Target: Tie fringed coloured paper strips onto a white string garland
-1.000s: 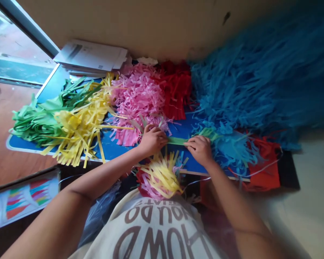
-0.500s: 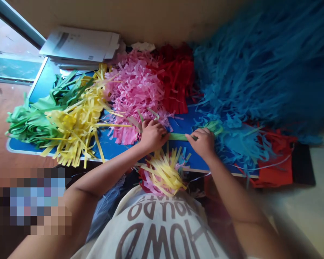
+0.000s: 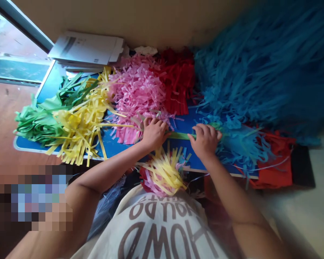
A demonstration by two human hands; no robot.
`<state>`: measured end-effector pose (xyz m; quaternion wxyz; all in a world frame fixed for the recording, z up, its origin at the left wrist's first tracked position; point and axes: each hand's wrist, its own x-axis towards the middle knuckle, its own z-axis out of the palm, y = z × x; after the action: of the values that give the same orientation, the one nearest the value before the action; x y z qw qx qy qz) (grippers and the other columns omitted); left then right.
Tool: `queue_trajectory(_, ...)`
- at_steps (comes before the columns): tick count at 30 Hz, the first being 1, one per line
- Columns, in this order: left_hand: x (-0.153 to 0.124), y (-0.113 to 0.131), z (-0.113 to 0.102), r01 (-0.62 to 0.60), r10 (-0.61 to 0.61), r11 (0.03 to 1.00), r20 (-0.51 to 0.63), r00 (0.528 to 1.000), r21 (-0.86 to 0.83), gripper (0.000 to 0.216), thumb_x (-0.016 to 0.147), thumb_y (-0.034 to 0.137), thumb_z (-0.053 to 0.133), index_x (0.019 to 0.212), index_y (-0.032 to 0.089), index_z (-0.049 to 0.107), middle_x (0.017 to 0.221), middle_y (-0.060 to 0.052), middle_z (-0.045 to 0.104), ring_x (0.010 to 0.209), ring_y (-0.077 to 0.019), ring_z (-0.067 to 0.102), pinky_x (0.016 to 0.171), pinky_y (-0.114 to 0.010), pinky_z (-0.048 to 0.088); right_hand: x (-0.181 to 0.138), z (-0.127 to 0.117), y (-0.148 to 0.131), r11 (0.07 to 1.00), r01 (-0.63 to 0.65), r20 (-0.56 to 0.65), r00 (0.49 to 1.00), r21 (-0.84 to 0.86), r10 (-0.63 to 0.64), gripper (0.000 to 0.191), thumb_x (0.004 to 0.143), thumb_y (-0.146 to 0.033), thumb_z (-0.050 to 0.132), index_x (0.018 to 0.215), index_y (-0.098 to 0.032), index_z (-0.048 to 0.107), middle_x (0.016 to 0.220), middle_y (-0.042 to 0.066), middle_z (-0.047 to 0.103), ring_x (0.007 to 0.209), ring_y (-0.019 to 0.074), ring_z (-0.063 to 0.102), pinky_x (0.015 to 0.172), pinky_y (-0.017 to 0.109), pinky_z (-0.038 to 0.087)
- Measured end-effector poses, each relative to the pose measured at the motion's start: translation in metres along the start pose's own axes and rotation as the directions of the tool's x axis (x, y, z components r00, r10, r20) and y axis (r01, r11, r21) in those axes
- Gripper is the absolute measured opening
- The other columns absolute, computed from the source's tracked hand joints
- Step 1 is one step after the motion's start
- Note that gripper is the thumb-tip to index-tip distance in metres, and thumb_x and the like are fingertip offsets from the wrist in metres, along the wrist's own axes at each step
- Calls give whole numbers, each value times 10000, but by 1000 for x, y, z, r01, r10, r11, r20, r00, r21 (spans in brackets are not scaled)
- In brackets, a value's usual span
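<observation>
My left hand [image 3: 153,133] and my right hand [image 3: 205,139] both press with curled fingers on a green paper strip [image 3: 179,135] that lies flat on the blue table [image 3: 116,146] between them. The strip's right end disappears under my right hand and into a heap of blue fringed paper [image 3: 232,140]. Pink fringed paper [image 3: 139,97] lies just behind my left hand. A bunch of yellow and pink fringe [image 3: 162,174] sits at the table's near edge, against my chest.
Green fringe [image 3: 43,118] and yellow fringe [image 3: 81,118] lie on the table's left. Red fringe [image 3: 178,86] is at the back, and a big mass of blue fringe [image 3: 264,68] fills the right. White papers [image 3: 86,50] are stacked at the back left. Red-orange paper [image 3: 272,169] hangs right.
My right hand has slid a little to the right along the green strip and its fingers now cover more of it. The left hand has stayed almost in place.
</observation>
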<state>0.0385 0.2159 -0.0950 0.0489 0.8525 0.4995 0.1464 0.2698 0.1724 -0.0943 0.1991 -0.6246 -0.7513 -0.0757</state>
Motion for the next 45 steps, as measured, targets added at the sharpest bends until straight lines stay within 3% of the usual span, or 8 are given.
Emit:
queue_trajectory(5, 4, -3, -2, -368, 368, 930, 48, 929, -17, 208, 965, 271, 528, 912, 286, 729, 1030, -24, 733, 1065, -261, 595, 1048, -506, 348, 5, -6, -2, 925, 335, 166, 917, 178, -363, 170, 969, -291, 571, 922, -231, 723, 1001, 40, 757, 1015, 225, 571, 950, 440, 216)
queue_trajectory(9, 5, 0, -4, -416, 413, 909, 84, 907, 30, 179, 899, 263, 563, 915, 238, 739, 1014, -62, 735, 1062, -293, 608, 1069, -557, 334, 13, 0, -1, 900, 391, 195, 884, 192, -426, 304, 1007, -252, 480, 832, -205, 724, 935, 45, 754, 960, 201, 559, 914, 417, 233)
queue_trajectory(18, 7, 0, 3, -399, 400, 915, -10, 916, 64, 180, 911, 244, 549, 857, 213, 718, 864, -54, 739, 980, -272, 634, 1032, -563, 323, 19, 4, -1, 935, 296, 138, 935, 196, -325, 106, 906, -282, 660, 881, -193, 710, 959, 49, 752, 1014, 233, 558, 919, 435, 233)
queue_trajectory(21, 8, -2, 7, -385, 388, 921, -44, 921, 64, 172, 908, 274, 571, 850, 222, 725, 845, -51, 735, 962, -267, 629, 1056, -564, 299, 16, 7, -3, 923, 353, 100, 924, 150, -370, 131, 919, -305, 657, 954, -188, 701, 973, 56, 741, 1025, 235, 538, 926, 434, 234)
queue_trajectory(26, 9, -2, 10, -385, 389, 920, -62, 919, 70, 148, 894, 300, 601, 874, 234, 732, 840, -46, 727, 960, -274, 613, 1072, -579, 277, 17, 10, -4, 924, 358, 42, 930, 134, -366, 215, 987, -250, 553, 839, -198, 700, 885, 27, 742, 977, 203, 544, 932, 420, 229)
queue_trajectory(30, 9, -5, 6, -399, 403, 914, -52, 914, 76, 167, 924, 251, 572, 845, 226, 717, 837, -32, 733, 960, -257, 608, 1065, -555, 278, 13, 9, 4, 925, 348, 33, 934, 150, -356, 170, 961, -240, 613, 824, -207, 709, 868, 10, 744, 956, 195, 558, 921, 407, 238)
queue_trajectory(37, 7, -17, 1, -277, 282, 956, 42, 959, -97, 241, 963, 393, 574, 901, 226, 736, 946, -48, 733, 948, -236, 600, 929, -464, 384, -1, 18, 28, 944, 97, 56, 991, 316, -121, 167, 833, -299, 787, 699, -232, 714, 838, -2, 740, 894, 194, 590, 814, 366, 286)
queue_trajectory(45, 14, -9, 1, -187, 191, 981, 143, 971, -42, 247, 945, 351, 561, 848, 204, 734, 904, -82, 713, 953, -275, 581, 907, -486, 382, 5, 22, 24, 954, -52, 178, 984, 294, -2, 179, 833, -289, 753, 687, -211, 685, 845, 25, 722, 883, 209, 584, 761, 347, 300)
